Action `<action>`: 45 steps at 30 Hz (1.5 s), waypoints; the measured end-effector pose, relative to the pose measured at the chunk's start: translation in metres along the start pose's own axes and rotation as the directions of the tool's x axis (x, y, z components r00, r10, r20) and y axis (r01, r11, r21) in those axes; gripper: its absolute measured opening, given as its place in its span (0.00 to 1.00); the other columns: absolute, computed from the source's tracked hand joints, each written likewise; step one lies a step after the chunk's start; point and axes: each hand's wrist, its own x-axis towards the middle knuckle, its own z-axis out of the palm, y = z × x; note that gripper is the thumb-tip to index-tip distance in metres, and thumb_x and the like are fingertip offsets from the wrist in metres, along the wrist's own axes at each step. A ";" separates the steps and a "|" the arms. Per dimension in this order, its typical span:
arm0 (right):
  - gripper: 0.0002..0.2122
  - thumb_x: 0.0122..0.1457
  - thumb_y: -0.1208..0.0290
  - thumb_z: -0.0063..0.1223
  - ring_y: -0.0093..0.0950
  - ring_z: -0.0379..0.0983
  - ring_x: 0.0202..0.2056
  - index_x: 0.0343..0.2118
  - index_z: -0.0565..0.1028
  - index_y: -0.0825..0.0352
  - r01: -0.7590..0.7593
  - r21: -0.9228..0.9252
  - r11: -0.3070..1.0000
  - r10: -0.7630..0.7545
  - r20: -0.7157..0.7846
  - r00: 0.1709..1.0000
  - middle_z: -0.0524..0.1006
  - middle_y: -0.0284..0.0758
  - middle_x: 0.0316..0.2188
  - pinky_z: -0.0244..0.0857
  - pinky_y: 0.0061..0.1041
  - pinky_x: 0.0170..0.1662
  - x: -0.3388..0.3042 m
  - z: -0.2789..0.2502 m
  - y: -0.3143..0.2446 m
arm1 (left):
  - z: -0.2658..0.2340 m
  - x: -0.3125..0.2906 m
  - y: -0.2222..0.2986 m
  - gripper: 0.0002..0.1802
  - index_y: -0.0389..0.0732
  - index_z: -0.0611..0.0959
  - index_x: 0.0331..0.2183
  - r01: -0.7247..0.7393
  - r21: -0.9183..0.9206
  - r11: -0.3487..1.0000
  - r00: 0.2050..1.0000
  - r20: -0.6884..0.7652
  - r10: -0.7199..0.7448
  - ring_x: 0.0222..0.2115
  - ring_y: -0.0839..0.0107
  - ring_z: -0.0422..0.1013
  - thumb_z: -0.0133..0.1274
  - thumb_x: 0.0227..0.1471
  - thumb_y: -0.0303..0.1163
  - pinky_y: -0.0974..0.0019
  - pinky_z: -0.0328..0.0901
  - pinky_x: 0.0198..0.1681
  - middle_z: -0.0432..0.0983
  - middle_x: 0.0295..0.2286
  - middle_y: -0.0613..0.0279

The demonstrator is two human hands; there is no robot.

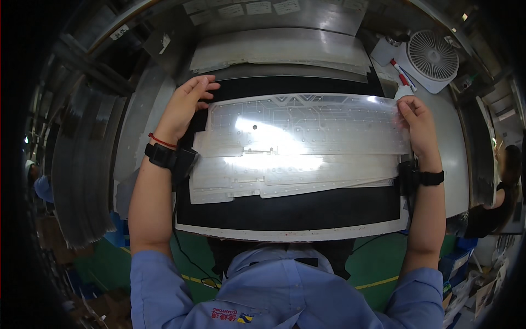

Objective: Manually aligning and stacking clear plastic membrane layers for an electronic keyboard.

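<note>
A clear plastic circuit sheet (pixel 345 118) with fine printed lines and dots lies uppermost before me, glare across its middle. Beneath its near side, more clear sheets (pixel 329 189) fan out unevenly on a black mat (pixel 296 211). My right hand (pixel 417 118) pinches the top sheet's far right corner between thumb and fingers. Beside the far left corner is my left hand (pixel 192 101), its fingers parted and curved, with nothing visible in them; whether a fingertip touches the sheet edge is unclear.
Behind the mat lies another stack of clear sheets (pixel 279 49). A white fan (pixel 433 57) and red-capped markers (pixel 401 74) occupy the far right. Stacked grey sheets (pixel 87 164) stand at left. Black devices are strapped to both wrists, with a cable (pixel 183 249) hanging at left.
</note>
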 end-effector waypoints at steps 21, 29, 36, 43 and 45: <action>0.08 0.63 0.68 0.48 0.17 0.70 0.24 0.39 0.73 0.66 -0.048 0.140 0.989 0.059 -0.076 0.995 0.74 0.27 0.27 0.64 0.15 0.28 0.002 0.005 0.000 | -0.007 -0.002 -0.002 0.12 0.37 0.77 0.41 0.060 -0.003 0.998 0.968 0.246 -0.058 0.27 0.84 0.69 0.47 0.60 0.35 0.79 0.65 0.30 0.77 0.34 0.66; 0.11 0.62 0.69 0.48 0.15 0.70 0.26 0.44 0.73 0.67 -0.149 0.142 0.979 0.153 -0.013 0.988 0.74 0.27 0.28 0.64 0.14 0.29 0.000 0.008 -0.008 | -0.013 0.004 -0.007 0.11 0.37 0.76 0.40 0.021 -0.121 0.992 0.998 0.065 -0.013 0.21 0.86 0.64 0.47 0.61 0.34 0.83 0.59 0.22 0.72 0.28 0.70; 0.13 0.56 0.75 0.51 0.14 0.68 0.25 0.45 0.71 0.68 -0.156 0.054 0.986 0.153 0.060 0.986 0.74 0.26 0.26 0.62 0.12 0.28 -0.003 0.009 -0.008 | -0.018 0.008 -0.015 0.10 0.38 0.76 0.39 -0.009 -0.192 0.981 0.998 0.053 0.020 0.21 0.86 0.63 0.47 0.61 0.34 0.83 0.58 0.22 0.73 0.29 0.69; 0.10 0.54 0.79 0.52 0.13 0.68 0.24 0.40 0.71 0.68 -0.156 0.091 0.984 0.154 0.030 0.988 0.72 0.24 0.22 0.62 0.12 0.28 -0.002 0.010 -0.006 | -0.014 0.007 -0.012 0.09 0.39 0.76 0.39 -0.028 -0.211 0.977 0.998 0.047 0.039 0.21 0.86 0.64 0.47 0.61 0.34 0.84 0.58 0.22 0.74 0.29 0.68; 0.10 0.53 0.80 0.52 0.14 0.67 0.23 0.40 0.71 0.68 -0.116 0.089 0.989 0.113 0.033 0.993 0.72 0.24 0.22 0.61 0.13 0.28 0.000 0.007 0.000 | -0.014 0.006 -0.012 0.09 0.39 0.76 0.39 -0.035 -0.217 0.976 0.998 0.050 0.047 0.22 0.86 0.64 0.47 0.61 0.34 0.84 0.59 0.22 0.74 0.29 0.67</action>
